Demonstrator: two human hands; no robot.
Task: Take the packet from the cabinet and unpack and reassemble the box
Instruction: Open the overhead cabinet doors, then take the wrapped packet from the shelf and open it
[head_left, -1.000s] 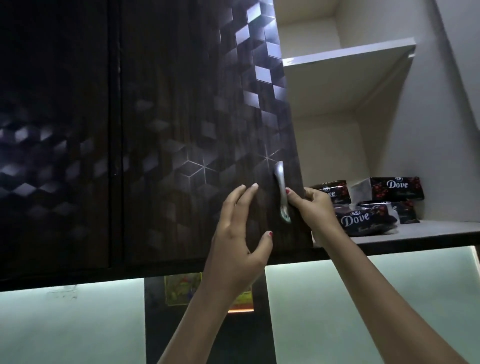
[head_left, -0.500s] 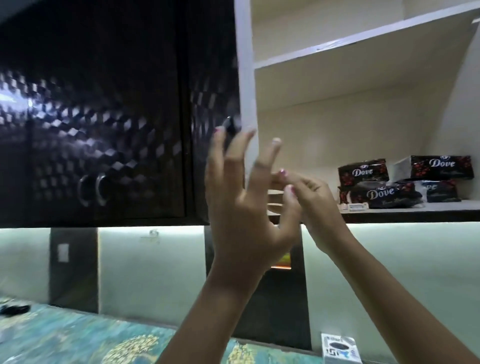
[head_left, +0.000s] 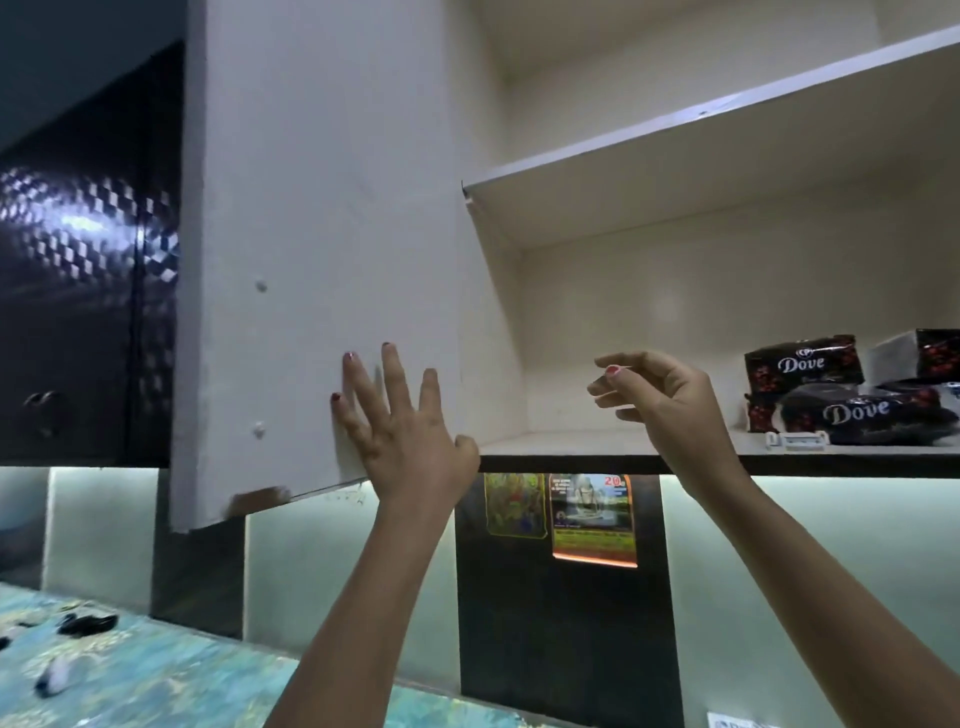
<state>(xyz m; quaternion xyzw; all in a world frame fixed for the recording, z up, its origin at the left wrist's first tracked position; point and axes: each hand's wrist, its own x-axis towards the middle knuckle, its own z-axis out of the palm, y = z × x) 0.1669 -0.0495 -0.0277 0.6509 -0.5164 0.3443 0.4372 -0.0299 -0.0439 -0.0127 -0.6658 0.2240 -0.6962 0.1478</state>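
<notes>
The wall cabinet stands open, its white door (head_left: 311, 260) swung out to the left. My left hand (head_left: 405, 431) rests flat against the door's inner face near its lower edge, fingers spread. My right hand (head_left: 660, 400) hovers empty in front of the lower shelf (head_left: 597, 447), fingers loosely curled and apart. Several dark Dove packets (head_left: 857, 410) lie stacked at the right end of that shelf, to the right of my right hand and apart from it. One more packet (head_left: 802, 364) stands behind them.
An upper shelf (head_left: 701, 135) spans the cabinet and shows nothing on it. Dark patterned doors (head_left: 88, 291) stay closed on the left. Posters (head_left: 592, 514) hang on a dark panel below. A patterned blue counter (head_left: 156, 680) lies at the bottom left.
The cabinet door has swung fully open to the left. My right hand let go of the handle and moved right toward the shelf. My left hand now presses the door's inner side.
</notes>
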